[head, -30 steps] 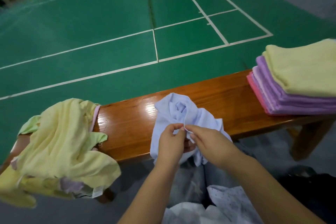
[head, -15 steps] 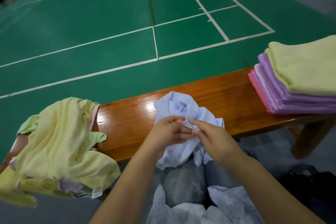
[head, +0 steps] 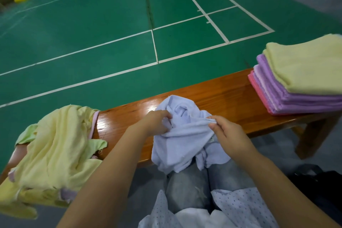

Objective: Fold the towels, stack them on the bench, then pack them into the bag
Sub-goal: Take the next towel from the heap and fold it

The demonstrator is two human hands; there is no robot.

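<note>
A stack of folded towels (head: 303,79) already sat at the right end of the surface (head: 222,94), while a heap of unfolded yellow towels (head: 53,152) waited at its left end. Between them, the left hand (head: 155,123) and right hand (head: 227,133) each pinched the crumpled pale-blue towel (head: 185,135) in their fingers, apparently seeking an edge. Folding seemed partly done; packing into the dark bag (head: 322,189), probably on the floor at right, remained.

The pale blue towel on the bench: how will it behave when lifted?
The pale blue towel is probably floppy: it bunches between the left hand and right hand and droops over the bench edge. Likely light; a pinch raises its edge.
</note>
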